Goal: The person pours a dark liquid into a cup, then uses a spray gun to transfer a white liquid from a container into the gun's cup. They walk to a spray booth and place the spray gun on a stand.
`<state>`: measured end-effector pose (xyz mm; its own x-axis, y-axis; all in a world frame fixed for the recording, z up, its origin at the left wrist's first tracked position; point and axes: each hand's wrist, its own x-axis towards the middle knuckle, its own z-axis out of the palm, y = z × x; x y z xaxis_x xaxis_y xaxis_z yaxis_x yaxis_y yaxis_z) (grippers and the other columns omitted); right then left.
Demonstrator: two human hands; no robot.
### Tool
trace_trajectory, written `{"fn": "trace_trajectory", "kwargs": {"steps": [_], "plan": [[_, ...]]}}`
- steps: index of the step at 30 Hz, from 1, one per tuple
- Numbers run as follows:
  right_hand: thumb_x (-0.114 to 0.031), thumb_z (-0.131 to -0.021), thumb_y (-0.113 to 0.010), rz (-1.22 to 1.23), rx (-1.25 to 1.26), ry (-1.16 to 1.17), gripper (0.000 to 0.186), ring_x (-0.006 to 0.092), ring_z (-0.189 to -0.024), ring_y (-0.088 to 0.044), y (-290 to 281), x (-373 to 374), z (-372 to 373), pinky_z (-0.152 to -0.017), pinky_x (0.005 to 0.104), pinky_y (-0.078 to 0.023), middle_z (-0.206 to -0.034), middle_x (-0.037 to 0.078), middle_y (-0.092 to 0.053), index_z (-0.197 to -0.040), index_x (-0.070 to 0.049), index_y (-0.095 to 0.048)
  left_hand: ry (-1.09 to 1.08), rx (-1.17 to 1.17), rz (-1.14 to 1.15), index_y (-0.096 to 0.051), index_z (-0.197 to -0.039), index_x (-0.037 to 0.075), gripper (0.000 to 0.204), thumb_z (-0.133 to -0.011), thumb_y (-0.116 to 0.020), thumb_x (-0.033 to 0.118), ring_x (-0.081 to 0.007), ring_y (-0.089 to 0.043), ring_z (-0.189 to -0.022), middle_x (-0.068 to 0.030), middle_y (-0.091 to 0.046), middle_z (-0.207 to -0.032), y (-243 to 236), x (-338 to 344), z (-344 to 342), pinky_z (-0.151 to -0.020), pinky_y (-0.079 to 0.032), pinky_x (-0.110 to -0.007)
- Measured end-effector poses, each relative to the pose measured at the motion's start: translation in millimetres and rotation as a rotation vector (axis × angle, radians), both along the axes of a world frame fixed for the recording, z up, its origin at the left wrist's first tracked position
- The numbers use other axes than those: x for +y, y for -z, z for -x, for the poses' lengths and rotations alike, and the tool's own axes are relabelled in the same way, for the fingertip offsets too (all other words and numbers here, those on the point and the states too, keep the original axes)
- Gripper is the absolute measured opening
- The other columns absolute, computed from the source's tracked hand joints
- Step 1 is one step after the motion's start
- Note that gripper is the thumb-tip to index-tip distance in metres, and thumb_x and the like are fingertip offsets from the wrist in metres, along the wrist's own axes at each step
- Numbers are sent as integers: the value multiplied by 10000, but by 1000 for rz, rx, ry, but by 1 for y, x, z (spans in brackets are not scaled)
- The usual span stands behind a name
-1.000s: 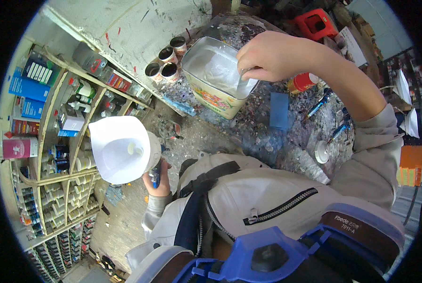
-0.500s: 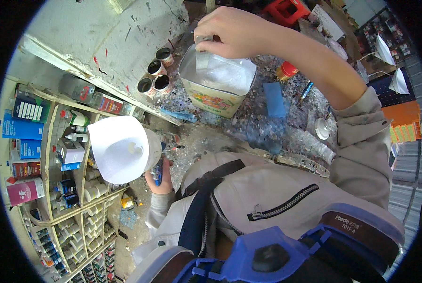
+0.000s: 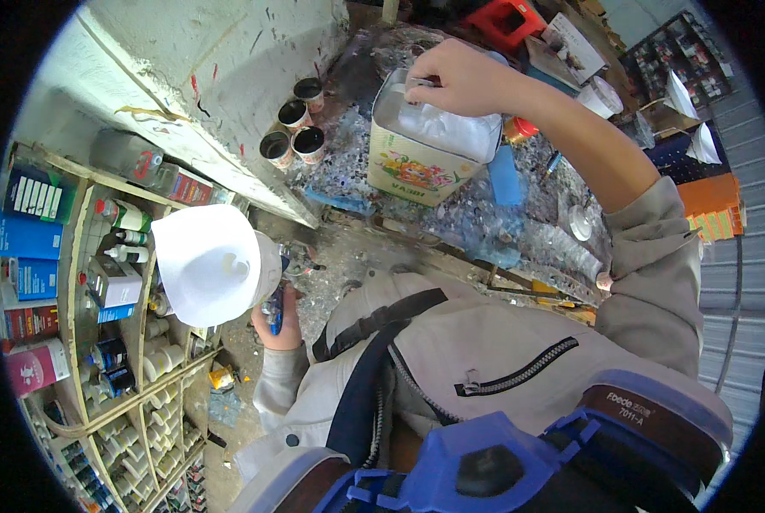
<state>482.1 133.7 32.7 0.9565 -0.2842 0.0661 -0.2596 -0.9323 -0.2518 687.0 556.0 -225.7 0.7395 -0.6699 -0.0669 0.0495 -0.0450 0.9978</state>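
Note:
My left hand (image 3: 282, 321) is wrapped round the handle of a dark blue spray gun (image 3: 276, 309). On the gun sits a white cup (image 3: 268, 269) with a white paper cone (image 3: 199, 265) standing in its mouth. Further off, on the workbench, my right hand (image 3: 455, 79) bends over a square, open-topped cream container (image 3: 421, 171) with a flower print. Its fingers are curled closed at the container's mouth; what they grip is hidden. Whitish, crinkled stuff (image 3: 451, 132) shows inside the container.
Several small dark-filled cups (image 3: 294, 114) stand left of the container. A red-capped jar (image 3: 519, 130), a blue sheet (image 3: 506, 176) and a white lid (image 3: 580, 224) lie right of it on the stained workbench (image 3: 468, 224). Crowded shelves (image 3: 100, 410) are at the left, a red stool (image 3: 504, 26) far back.
My right hand and the container have both shifted to the right, and the container now overlaps the red-capped jar in view. My left hand still holds the spray gun in much the same place.

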Motion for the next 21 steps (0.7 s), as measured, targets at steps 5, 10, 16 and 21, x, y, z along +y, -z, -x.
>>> {"fn": "trace_trajectory", "kwargs": {"steps": [5,10,16,21], "plan": [[-299,-923,-679,-11,-16,112,322,422,-788,-702,5,10,25,-749,512,-546,-874,254,-722,-943,12,-759,29,24,143,-693,-1146,-42,150,-1003,-726,-10,-160,-686,-837,-94,-743,-998,-4,-13,-8,-787,-574,-326],[-269,-880,-709,118,-276,432,271,395,-792,-725,10,25,55,-779,480,-573,-871,220,-735,-1005,-38,-777,91,-94,141,-704,-1150,-40,156,-1001,-734,-5,-156,-687,-840,-87,-745,-992,-7,-28,-15,-799,-570,-322],[-194,-874,-727,42,-309,592,257,329,-698,-704,11,48,82,-677,408,-564,-790,174,-720,-1084,-57,-781,172,-109,164,-706,-1153,-40,160,-999,-732,-4,-156,-695,-846,-87,-749,-977,-5,-42,-22,-808,-570,-327],[-170,-872,-774,-63,-344,683,311,232,-753,-687,32,51,101,-676,340,-534,-939,140,-729,-1165,-67,-766,233,-94,133,-706,-1153,-41,169,-992,-737,-3,-158,-701,-848,-89,-751,-973,-15,-54,-20,-803,-571,-328]]}}
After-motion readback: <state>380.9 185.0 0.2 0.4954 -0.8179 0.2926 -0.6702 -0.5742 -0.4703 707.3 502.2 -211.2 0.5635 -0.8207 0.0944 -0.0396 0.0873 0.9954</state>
